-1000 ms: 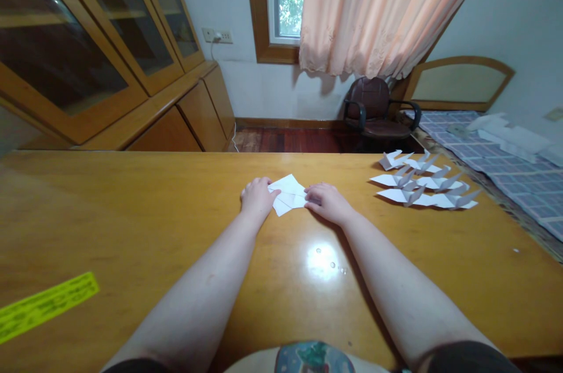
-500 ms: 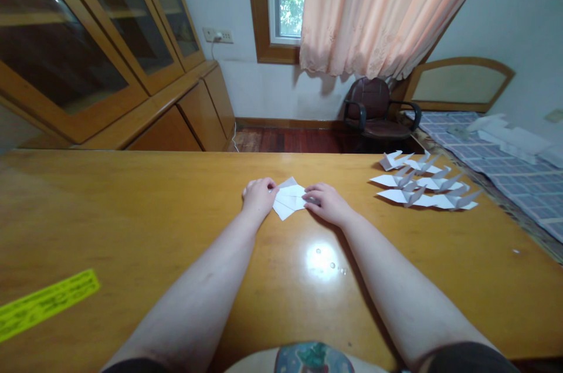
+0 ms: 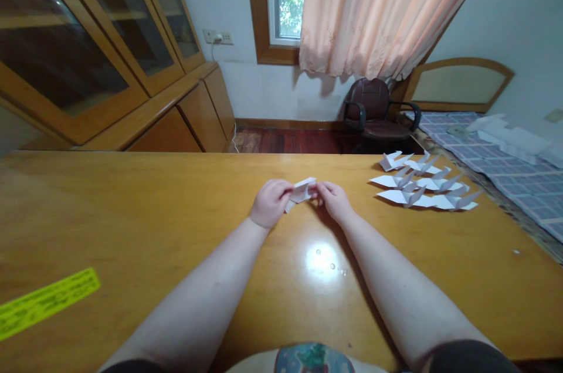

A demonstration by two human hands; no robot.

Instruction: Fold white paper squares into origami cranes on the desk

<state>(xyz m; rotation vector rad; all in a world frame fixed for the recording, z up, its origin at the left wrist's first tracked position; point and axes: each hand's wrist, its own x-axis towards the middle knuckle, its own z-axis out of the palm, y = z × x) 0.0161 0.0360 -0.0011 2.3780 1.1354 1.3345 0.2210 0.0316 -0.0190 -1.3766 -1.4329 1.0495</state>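
A small folded white paper (image 3: 301, 192) is held just above the wooden table (image 3: 132, 209), between both hands. My left hand (image 3: 271, 204) pinches its left end with curled fingers. My right hand (image 3: 334, 200) pinches its right end with thumb and fingertips. The paper is folded narrow and most of it is hidden by the fingers.
Several finished white paper cranes (image 3: 422, 186) lie in rows on the table to the right. A yellow-green paper strip (image 3: 44, 302) lies near the front left edge. Beyond the table stand a glass-door cabinet (image 3: 88, 50), a dark armchair (image 3: 373, 106) and a bed (image 3: 505, 168).
The paper lay flat and spread on the table under both hands. Now it is folded narrower and lifted, with both hands pinching its ends closer together.
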